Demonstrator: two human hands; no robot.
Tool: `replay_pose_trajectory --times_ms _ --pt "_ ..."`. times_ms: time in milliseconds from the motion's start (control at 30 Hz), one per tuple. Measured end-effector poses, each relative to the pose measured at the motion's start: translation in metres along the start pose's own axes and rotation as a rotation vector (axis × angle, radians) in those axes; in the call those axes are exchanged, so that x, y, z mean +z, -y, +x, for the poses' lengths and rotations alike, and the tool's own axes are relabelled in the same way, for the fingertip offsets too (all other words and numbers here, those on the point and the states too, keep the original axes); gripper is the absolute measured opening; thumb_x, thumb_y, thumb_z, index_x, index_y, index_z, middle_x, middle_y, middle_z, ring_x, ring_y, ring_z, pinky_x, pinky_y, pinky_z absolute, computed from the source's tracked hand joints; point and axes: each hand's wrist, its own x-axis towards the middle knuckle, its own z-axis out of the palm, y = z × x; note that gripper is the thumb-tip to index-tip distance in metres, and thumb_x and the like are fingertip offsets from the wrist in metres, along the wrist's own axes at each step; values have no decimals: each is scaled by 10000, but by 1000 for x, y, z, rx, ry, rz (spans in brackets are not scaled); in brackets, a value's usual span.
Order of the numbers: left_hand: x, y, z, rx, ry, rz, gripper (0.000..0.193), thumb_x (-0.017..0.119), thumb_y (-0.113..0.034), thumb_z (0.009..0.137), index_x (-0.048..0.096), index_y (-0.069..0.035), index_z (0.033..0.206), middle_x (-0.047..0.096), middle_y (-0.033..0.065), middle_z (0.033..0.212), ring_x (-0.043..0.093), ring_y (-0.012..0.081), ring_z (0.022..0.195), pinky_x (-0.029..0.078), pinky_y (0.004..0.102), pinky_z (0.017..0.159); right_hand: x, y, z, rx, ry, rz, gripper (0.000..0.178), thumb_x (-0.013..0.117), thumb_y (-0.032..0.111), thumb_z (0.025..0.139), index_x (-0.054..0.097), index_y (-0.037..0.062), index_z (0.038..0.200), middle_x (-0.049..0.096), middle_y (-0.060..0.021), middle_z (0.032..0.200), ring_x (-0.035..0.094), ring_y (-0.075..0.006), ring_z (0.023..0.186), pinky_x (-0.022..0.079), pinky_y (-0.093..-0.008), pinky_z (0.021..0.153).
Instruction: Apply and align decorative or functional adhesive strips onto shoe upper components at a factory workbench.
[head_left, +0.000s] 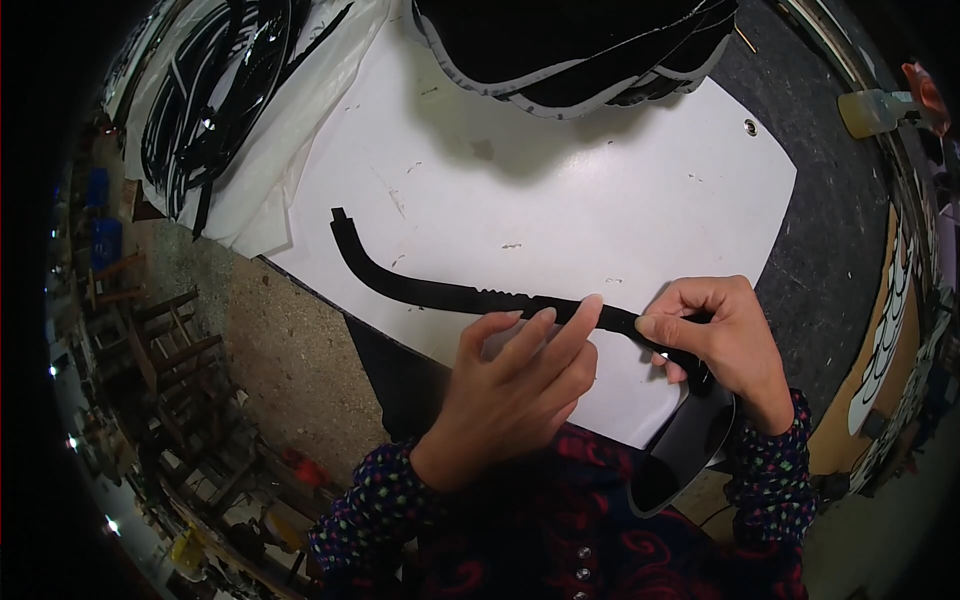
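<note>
To do this well, I think my right grip (735, 340) should hold the curved black strip (425, 291) firm while my left grip (520, 385) is gentle, so the notched bit won't kink. My right grip pinches the strip between thumb and finger, toward its right side. My left grip is loosely spread, fingertips over the strip's middle; I can't tell if they press. The rest curves to the far left, over the white sheet (470, 210).
</note>
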Motion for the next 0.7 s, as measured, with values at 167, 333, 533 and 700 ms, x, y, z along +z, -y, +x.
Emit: replay_pose_trajectory --times_ms 167,333,533,700 --pt "3 -2 -1 18 -31 34 249 695 -162 792 571 -152 1008 558 20 1413 414 201 1289 315 411 1071 1 3 -1 -2 -12 -10 144 688 79 876 704 -48 809 652 -42 613 587 -75 474 421 -203 438" --pt "0 -3 0 32 -14 70 354 690 -151 795 588 -158 1134 534 16 1424 422 199 1264 332 413 1057 2 2 -1 -32 -21 4 139 672 63 852 688 -52 775 651 -57 618 598 -86 485 450 -214 453" --pt "-3 -3 1 54 23 213 593 616 -248 854 494 -180 1431 494 12 1427 414 197 1236 376 397 1014 5 0 1 -38 -23 7 144 655 45 845 667 -60 748 637 -69 618 605 -104 492 474 -234 463" --pt "1 -1 1 81 -24 234 582 610 -247 856 514 -135 1419 492 22 1433 423 196 1235 402 397 999 4 3 -1 -50 -24 -34 123 663 13 855 657 -55 753 636 -63 635 605 -107 509 481 -238 462"
